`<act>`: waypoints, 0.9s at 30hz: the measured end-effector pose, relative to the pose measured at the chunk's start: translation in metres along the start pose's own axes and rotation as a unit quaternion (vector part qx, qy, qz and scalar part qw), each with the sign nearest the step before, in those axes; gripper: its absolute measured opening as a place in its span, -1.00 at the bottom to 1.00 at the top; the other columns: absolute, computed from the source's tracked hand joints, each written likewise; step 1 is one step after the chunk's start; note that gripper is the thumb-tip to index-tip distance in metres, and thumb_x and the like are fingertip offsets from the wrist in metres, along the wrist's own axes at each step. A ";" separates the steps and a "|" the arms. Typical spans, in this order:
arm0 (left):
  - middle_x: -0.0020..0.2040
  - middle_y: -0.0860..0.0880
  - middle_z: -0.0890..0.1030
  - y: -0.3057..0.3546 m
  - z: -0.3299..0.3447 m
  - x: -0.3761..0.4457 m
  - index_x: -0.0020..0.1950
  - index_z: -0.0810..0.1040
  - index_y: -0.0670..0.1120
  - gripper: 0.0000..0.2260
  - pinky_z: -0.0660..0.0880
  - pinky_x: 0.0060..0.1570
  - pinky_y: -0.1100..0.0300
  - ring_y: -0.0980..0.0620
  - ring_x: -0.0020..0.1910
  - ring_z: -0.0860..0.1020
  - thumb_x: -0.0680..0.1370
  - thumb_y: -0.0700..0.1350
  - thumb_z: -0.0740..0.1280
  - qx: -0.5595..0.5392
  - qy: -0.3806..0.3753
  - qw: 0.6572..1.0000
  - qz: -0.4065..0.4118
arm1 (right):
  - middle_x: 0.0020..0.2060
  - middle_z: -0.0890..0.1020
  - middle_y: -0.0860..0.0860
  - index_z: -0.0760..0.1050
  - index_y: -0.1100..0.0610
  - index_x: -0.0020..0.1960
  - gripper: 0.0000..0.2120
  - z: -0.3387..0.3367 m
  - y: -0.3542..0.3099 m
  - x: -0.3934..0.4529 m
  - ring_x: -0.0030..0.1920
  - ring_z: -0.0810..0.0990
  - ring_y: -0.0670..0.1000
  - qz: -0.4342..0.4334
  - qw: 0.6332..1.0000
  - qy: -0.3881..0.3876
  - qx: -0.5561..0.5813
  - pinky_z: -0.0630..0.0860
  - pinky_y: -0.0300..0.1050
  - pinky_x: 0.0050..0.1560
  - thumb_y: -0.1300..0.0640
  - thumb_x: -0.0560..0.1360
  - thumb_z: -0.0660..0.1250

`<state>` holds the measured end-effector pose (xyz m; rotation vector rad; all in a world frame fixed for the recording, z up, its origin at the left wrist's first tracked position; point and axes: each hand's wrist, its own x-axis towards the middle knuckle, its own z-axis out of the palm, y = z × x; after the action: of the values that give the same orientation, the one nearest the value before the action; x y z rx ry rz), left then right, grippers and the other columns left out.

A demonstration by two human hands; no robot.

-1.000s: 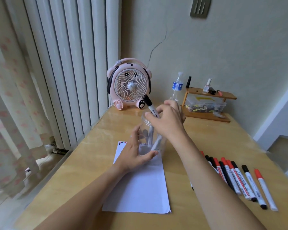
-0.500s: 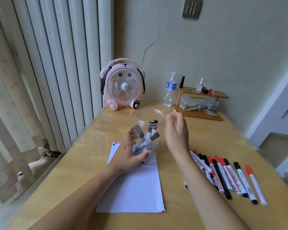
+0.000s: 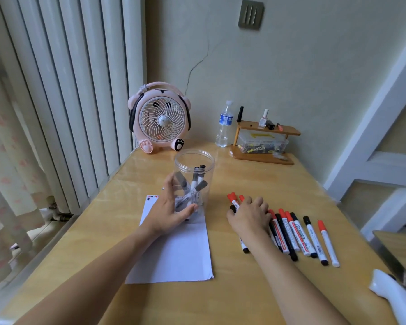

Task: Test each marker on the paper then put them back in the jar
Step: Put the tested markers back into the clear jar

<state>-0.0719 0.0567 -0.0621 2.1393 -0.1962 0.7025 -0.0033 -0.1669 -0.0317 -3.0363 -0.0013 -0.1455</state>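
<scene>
A clear plastic jar [image 3: 204, 160] stands open on the far end of a white sheet of paper [image 3: 178, 254], with several black-capped markers inside. My left hand [image 3: 167, 209] grips the jar low on its left side, thumb across the front. To the right, a row of red- and black-capped markers [image 3: 300, 233] lies on the wooden table [image 3: 220, 301]. My right hand [image 3: 251, 216] lies over the left end of that row, fingers bent down onto the markers; I cannot tell whether it grips one.
A pink desk fan [image 3: 161, 118] stands at the table's back, a water bottle [image 3: 224, 125] and a small wooden shelf [image 3: 265, 141] with a clear box beside it. A white object [image 3: 389, 292] pokes in at the right front edge. Curtains hang left.
My right hand dropped its black marker into the jar, pulled away and moved right and down onto the marker row. The left hand kept its hold on the jar.
</scene>
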 end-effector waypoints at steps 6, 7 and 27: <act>0.31 0.16 0.44 0.002 -0.001 0.000 0.57 0.04 -0.05 -0.19 0.43 0.32 0.11 0.02 0.31 0.48 0.50 0.08 0.46 -0.002 -0.006 1.000 -0.002 | 0.37 0.35 0.21 0.27 0.23 0.48 -0.36 -0.012 -0.015 0.013 0.38 0.40 0.21 0.015 0.997 -0.071 -0.028 0.58 0.03 0.15 -0.09 0.57 0.38; 0.31 0.17 0.44 0.002 -0.001 0.000 0.57 0.04 -0.05 -0.19 0.42 0.31 0.14 0.05 0.31 0.47 0.50 0.08 0.46 -0.001 -0.006 1.000 -0.004 | 0.37 0.37 0.22 0.27 0.25 0.49 -0.38 -0.013 -0.017 0.015 0.38 0.42 0.21 0.014 0.996 -0.074 -0.037 0.58 0.03 0.16 -0.04 0.58 0.39; 0.32 0.15 0.45 -0.001 -0.001 0.001 0.56 0.00 0.03 -0.18 0.37 0.24 0.36 0.16 0.33 0.44 0.51 0.07 0.48 -0.008 -0.011 1.000 -0.022 | -0.23 0.66 0.10 0.52 0.06 0.01 -0.92 -0.082 -0.019 0.013 -0.35 0.62 0.05 -0.033 0.884 0.009 0.466 0.51 -0.15 -0.34 0.09 0.57 0.28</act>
<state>-0.0707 0.0578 -0.0615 2.1311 -0.1658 0.6506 0.0021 -0.1565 0.0523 -2.0676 -0.1329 -0.1273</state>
